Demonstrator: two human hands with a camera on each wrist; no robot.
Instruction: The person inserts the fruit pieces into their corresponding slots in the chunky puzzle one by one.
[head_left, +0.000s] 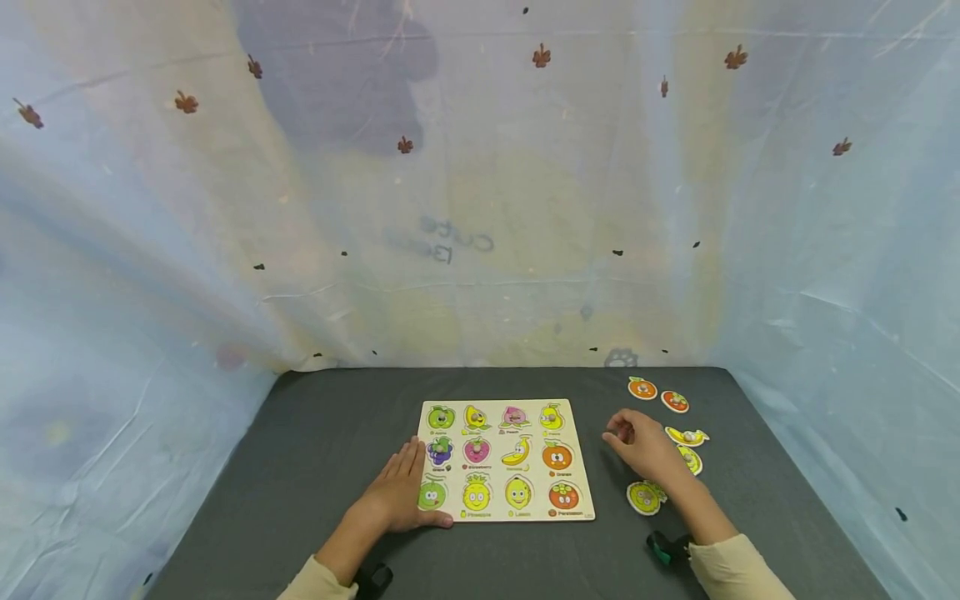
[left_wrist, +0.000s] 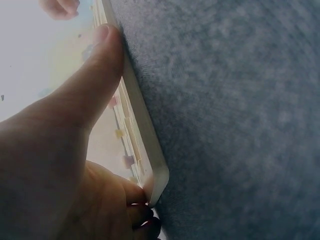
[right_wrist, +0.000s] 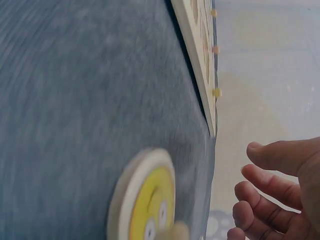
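Note:
A pale wooden fruit puzzle board (head_left: 497, 500) lies flat on the dark table, printed with rows of smiling fruit. Several of its fruits in the upper rows carry knobs. My left hand (head_left: 397, 492) rests along its left side, with the thumb on the front edge, as the left wrist view also shows. Right of the board hovers my right hand (head_left: 647, 446), its fingers loosely bent and nothing between them. Beneath and beside it lie an orange banana-like yellow piece (head_left: 686, 437) and a yellow piece (head_left: 691, 460) partly hidden by the wrist. A pineapple piece (head_left: 643, 498) sits nearer.
Behind the right hand lie an orange piece (head_left: 642, 388) and a persimmon piece (head_left: 675, 402). A round yellow piece with a knob (right_wrist: 150, 200) stands out in the right wrist view. Pale patterned curtains (head_left: 480, 325) enclose the table (head_left: 337, 417) at the back and sides.

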